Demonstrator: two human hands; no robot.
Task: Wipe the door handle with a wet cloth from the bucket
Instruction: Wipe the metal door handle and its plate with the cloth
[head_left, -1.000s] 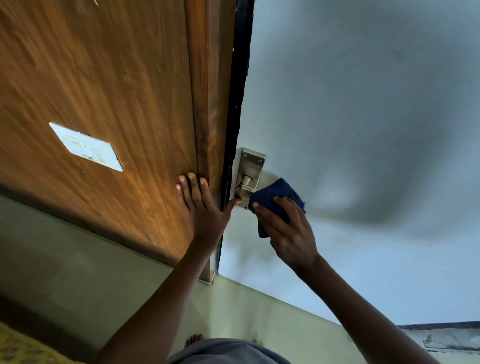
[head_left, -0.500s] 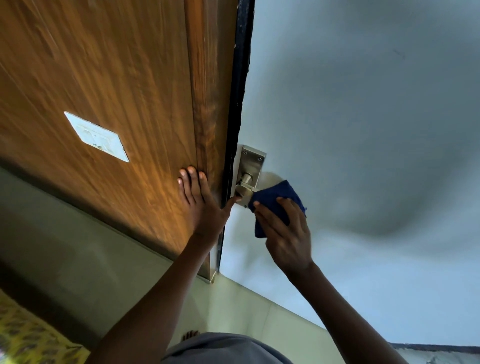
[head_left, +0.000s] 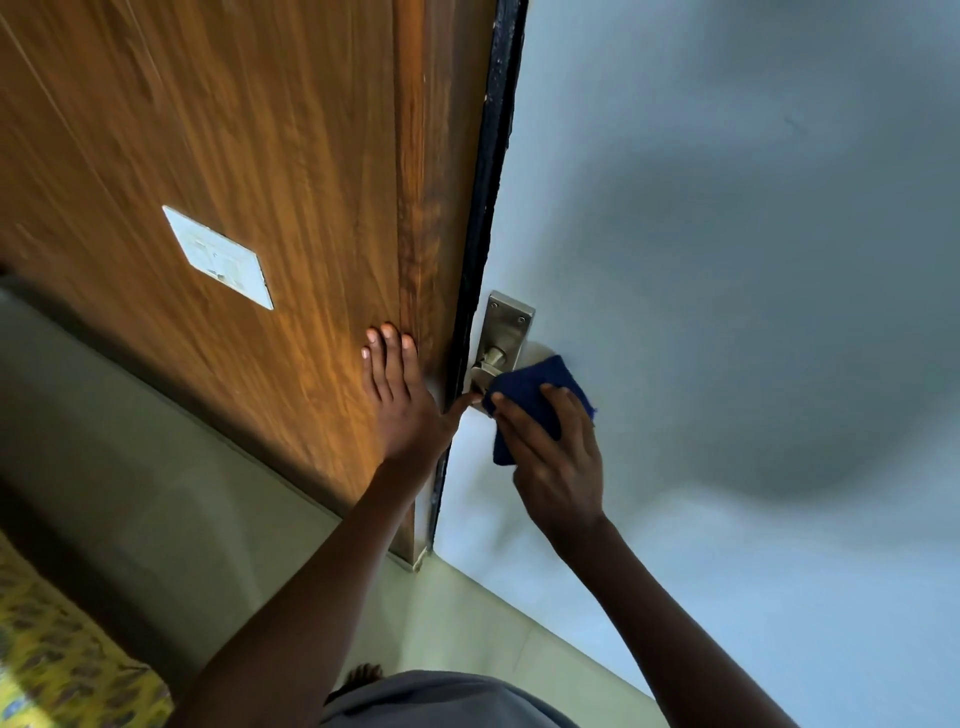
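A metal door handle on a steel backplate is fixed to the pale grey door. My right hand presses a folded dark blue cloth over the lever, which is mostly hidden under it. My left hand lies flat with fingers spread on the brown wooden panel beside the door's black edge, its thumb reaching toward the handle. No bucket is in view.
A white switch plate sits on the wooden panel. Pale tiled floor runs below, with a yellow patterned fabric at the lower left. My bare foot and grey clothing show at the bottom.
The view has shifted slightly, so the switch plate sits further right. My right hand and the cloth have barely moved on the handle. The left hand stays flat on the wood.
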